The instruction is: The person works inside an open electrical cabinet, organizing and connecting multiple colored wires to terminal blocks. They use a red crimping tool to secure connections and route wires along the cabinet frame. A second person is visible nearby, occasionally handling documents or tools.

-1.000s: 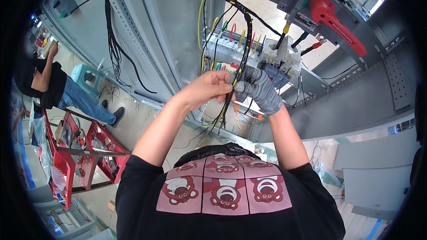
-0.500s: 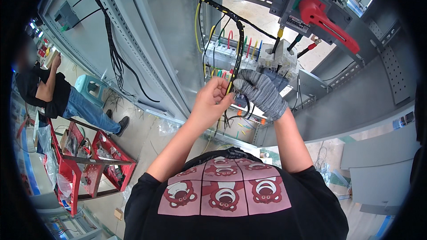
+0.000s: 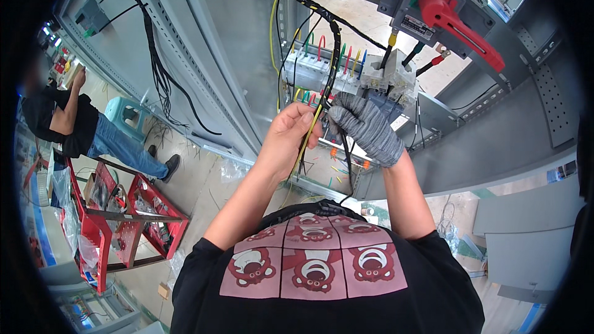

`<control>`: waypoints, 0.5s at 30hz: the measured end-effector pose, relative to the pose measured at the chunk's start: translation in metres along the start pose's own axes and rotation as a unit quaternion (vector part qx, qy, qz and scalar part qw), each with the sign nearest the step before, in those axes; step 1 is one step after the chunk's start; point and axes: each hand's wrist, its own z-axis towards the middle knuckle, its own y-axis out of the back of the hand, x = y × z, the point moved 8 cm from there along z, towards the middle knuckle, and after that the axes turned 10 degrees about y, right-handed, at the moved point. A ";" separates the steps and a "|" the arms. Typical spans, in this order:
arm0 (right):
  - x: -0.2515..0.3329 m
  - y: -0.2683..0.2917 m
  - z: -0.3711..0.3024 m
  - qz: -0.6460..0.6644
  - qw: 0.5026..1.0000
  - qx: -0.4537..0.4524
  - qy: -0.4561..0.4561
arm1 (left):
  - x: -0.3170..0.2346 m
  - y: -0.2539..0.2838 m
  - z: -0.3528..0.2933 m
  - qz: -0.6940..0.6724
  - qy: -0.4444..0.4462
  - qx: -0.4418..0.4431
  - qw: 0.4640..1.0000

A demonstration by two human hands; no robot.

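Observation:
A black wire bundle with yellow marks [image 3: 335, 55] runs down through the open grey cabinet to my hands. My bare left hand [image 3: 286, 139] is closed at the bundle's lower part, thumb and fingers pinching wires that include a yellow one [image 3: 304, 142]. To its right, my right hand [image 3: 366, 130], in a grey knitted glove, has its fingers curled round the bundle's other side. Loose black wires [image 3: 348, 164] hang below the gloved fingers toward my shirt. The fingertips of the right hand are partly hidden.
Behind the hands sits a row of white breakers [image 3: 318, 71] with coloured wires. A red rotary handle [image 3: 458, 28] juts out at upper right. Left stand a red parts rack [image 3: 124, 222], a light-blue stool [image 3: 120, 117] and another person [image 3: 68, 111]. Wire scraps lie on the floor.
My left hand has shifted slightly left, and the gap between the hands is wider. The wires below have spread apart, with black ones now reaching lower toward my shirt.

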 end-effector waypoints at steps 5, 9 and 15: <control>0.000 0.002 -0.002 0.015 1.000 0.006 0.009 | -0.019 -0.018 0.001 0.059 -0.056 -0.065 0.995; 0.011 0.006 -0.010 -0.052 0.998 0.000 0.024 | -0.018 -0.016 0.001 0.075 -0.064 -0.061 0.993; -0.041 -0.006 -0.004 0.253 0.966 0.008 -0.041 | -0.027 -0.035 0.003 0.109 -0.060 0.001 0.992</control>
